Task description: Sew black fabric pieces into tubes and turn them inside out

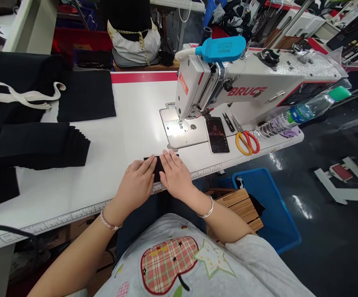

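Observation:
A small black fabric piece (158, 170) lies at the front edge of the white sewing table (126, 136), mostly covered by my hands. My left hand (138, 177) rests flat on its left part, fingers stretched out. On its right part lies my right hand (176, 173), also flat with straight fingers. The fingertips of both hands almost meet at the middle of the cloth. Just beyond them is the metal needle plate (183, 130) of a white sewing machine (249, 88). Farther left sits a stack of folded black fabric pieces (43, 144).
Right of the needle plate lie a phone (218, 135), thread snips (228, 122) and scissors (246, 141). A water bottle (299, 115) leans by the machine. More black cloth (86, 95) and a white strip (21, 95) lie left. A blue bin (274, 210) stands below right.

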The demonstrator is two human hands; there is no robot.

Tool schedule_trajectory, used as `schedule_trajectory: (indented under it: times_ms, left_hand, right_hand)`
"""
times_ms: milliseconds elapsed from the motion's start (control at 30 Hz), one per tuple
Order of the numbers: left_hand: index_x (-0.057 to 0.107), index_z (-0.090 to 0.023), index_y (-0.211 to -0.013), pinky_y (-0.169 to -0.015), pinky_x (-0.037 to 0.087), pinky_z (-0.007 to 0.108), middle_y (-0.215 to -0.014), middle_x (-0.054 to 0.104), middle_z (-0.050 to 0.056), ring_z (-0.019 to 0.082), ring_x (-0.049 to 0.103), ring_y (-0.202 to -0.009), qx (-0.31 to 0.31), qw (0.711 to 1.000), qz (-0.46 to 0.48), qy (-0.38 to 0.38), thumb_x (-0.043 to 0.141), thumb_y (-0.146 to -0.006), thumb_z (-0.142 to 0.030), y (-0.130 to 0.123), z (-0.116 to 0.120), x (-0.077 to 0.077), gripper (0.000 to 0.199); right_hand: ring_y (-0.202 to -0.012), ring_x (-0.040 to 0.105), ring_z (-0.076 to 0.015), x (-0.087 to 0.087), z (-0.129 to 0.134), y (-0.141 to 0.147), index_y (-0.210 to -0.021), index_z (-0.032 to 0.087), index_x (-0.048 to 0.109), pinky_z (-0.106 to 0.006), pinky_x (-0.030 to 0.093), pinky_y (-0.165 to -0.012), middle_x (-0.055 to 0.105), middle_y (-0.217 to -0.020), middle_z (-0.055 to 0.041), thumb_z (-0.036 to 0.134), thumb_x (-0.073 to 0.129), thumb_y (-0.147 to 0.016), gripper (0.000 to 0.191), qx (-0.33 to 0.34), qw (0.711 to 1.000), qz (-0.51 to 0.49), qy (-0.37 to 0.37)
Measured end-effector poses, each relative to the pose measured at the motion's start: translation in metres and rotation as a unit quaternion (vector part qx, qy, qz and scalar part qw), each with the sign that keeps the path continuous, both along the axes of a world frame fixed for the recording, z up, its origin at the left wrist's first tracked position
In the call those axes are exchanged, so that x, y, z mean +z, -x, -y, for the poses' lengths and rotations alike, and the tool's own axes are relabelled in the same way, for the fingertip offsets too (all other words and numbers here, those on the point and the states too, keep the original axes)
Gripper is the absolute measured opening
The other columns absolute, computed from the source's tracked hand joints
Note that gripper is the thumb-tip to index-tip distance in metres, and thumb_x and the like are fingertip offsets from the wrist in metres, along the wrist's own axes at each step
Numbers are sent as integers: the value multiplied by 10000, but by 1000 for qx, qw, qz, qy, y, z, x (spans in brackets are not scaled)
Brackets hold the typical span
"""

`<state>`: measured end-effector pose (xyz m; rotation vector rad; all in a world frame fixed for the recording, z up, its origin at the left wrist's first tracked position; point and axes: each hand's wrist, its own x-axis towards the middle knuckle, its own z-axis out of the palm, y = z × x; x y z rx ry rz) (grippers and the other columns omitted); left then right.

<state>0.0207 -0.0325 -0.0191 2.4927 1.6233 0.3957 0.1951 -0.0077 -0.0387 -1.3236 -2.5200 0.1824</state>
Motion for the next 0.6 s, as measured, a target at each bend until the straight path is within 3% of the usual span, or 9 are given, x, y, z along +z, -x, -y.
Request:
schedule_trajectory:
  times_ms: [133, 267, 400, 600]
  left_hand:
    - [527, -114, -1368, -956, 461, 453, -1410, 565, 84, 264, 527, -1070, 5, 998, 57, 0, 338, -982, -241, 8, -3, 2, 449]
    - [547, -229, -1361, -977, 397, 530, -1355, 613, 31, 336, 457, -1260, 45, 998, 30, -10, 389, -985, -317, 16, -2, 0, 418]
    - [526, -226, -1384, -1020, 346, 568, -1361, 602, 33, 379, 342, -1406, 56, 998, 3, -13, 368, -995, -311, 14, 3, -2, 429]
    - [451, -245, -1441, -1084, 219, 693, -1429, 531, 57, 402, 315, -1429, 67, 997, -14, -23, 335, -1008, -309, 10, 8, -7, 453]
  right_hand:
    - [-1439, 320, -309, 2, 0, 0, -1433, 35, 439, -447, 332, -1159, 406, -1526, -159, 296, 359, -982, 527, 1, 1000, -4, -5]
    - [-1444, 315, -303, 4, 0, 1, -1438, 45, 436, -455, 336, -1158, 400, -1530, -159, 295, 372, -978, 527, -1, 1000, -10, 4]
    - [-1442, 320, -305, 5, 0, 1, -1436, 41, 439, -452, 335, -1161, 399, -1530, -160, 303, 383, -978, 530, -1, 1000, -13, 9]
    - [-1434, 332, -324, 5, 0, 1, -1426, 24, 447, -447, 337, -1158, 408, -1523, -168, 306, 384, -980, 532, 1, 1000, -15, 6]
